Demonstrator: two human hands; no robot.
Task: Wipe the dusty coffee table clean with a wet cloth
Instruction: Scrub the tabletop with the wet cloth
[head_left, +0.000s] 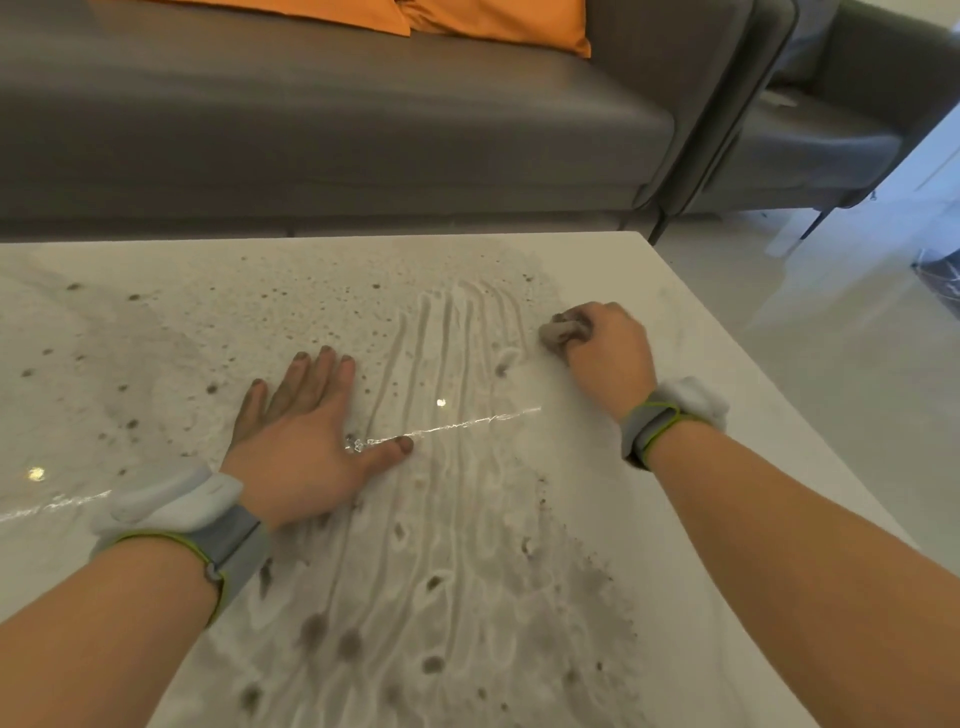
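Now the right hand (602, 340) is curled tightly around a dirty, bunched-up cloth (563, 328), pressing it down on the white bench (649, 291) near its far right corner. Meanwhile the left hand (306, 431) lies flat on the bench with its fingers straight and spread, holding nothing. Wet smeared streaks (457, 364) run between the two hands, and dark specks of dust dot the surface. A grey sofa (363, 130) with orange cushions (498, 21) stands behind the bench.

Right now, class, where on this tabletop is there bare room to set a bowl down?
The coffee table is barest along its right edge, beside the right hand gripping the cloth. Between the hands, wet dust streaks fill the middle; beyond the flat left hand, specks crowd it.
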